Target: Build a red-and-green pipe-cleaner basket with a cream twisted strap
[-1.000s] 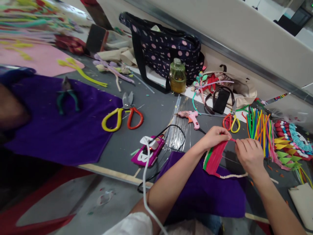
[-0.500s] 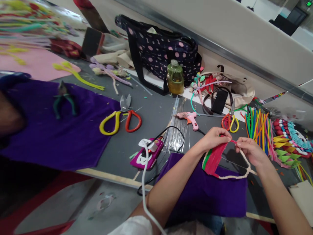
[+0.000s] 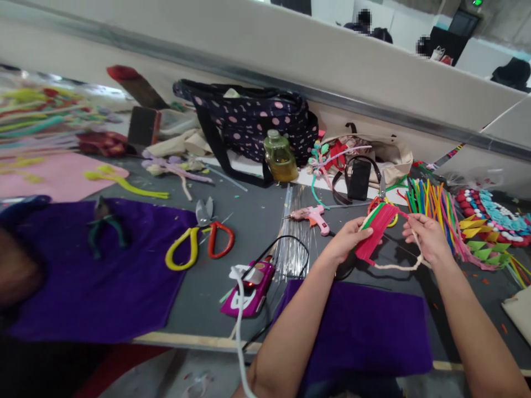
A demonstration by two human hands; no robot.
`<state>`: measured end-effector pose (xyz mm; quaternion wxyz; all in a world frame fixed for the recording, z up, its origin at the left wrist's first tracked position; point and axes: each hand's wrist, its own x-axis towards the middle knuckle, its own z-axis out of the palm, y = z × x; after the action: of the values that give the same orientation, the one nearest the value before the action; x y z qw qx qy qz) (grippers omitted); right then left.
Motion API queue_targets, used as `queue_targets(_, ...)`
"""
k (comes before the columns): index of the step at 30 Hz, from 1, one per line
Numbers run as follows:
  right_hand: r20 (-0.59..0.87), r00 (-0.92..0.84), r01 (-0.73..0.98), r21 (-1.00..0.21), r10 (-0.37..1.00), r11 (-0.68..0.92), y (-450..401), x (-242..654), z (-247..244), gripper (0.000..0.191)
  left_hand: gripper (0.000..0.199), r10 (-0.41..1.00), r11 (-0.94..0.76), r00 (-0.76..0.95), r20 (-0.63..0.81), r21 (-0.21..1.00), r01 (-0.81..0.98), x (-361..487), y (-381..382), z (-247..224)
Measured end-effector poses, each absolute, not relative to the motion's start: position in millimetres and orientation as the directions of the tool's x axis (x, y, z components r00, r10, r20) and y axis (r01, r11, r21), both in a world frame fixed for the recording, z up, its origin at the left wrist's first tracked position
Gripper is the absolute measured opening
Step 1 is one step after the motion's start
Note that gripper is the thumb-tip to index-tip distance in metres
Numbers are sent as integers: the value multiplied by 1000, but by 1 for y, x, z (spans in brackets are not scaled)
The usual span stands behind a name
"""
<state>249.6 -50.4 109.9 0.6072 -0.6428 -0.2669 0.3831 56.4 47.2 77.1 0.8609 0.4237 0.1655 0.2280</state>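
Note:
My left hand (image 3: 350, 239) is closed on the edge of a flat red panel (image 3: 380, 235) banded with green and white, which looks made of yarn or pipe cleaner. A cream fuzzy loop (image 3: 396, 267) runs from the panel's lower corner round to my right hand (image 3: 427, 239). The fingers of that hand pinch the loop's upper part, near a red strand coming off the panel's top corner. Both hands hold the piece raised over the table. Below them lies a purple cloth (image 3: 365, 326). Just behind the panel are red-and-yellow-handled scissors (image 3: 382, 193), partly hidden.
A pink glue gun (image 3: 314, 216) lies left of my hands, beside clear sticks (image 3: 293, 249) and a magenta power strip (image 3: 251, 287) with cables. Large cutters (image 3: 203, 221), green pliers (image 3: 103, 226), a bottle (image 3: 280, 157) and a dotted bag (image 3: 249, 116) stand farther left. Coloured pipe cleaners (image 3: 435, 213) lie right.
The view has tilted upward. My left hand has shifted from the panel's top corner to its left side, and the panel has turned more face-on. My right hand still pinches the loop.

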Motion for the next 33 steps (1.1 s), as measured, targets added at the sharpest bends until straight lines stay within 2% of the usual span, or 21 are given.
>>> queue_targets(5,-47,559,47,-995,828,-88,-44,251,113,40,53,515,566,848,-126,793,-226,55,49,74)
queue_targets(8,-63,500,85,-989,864,-122,-39,249,112,35,55,450,577,882,-141,799,-167,54,48,73)
queue_targets(11,-118,487,-20,-992,865,-125,-34,251,111,35,51,470,568,873,-133,802,-184,55,49,70)
queue_targets(17,-182,590,-267,-963,786,-23,-37,254,110,37,46,709,516,695,-122,761,-393,58,57,66)
queue_targets(22,-165,563,-300,-954,810,15,-51,243,95,39,47,761,486,629,-159,781,-391,59,57,64)
queue_targets(28,-151,620,-347,-933,770,97,-56,235,73,41,45,809,448,556,-192,813,-371,60,57,60)
queue_targets(33,-168,615,-393,-913,771,115,-57,235,67,38,47,775,484,601,-195,794,-367,62,54,62)
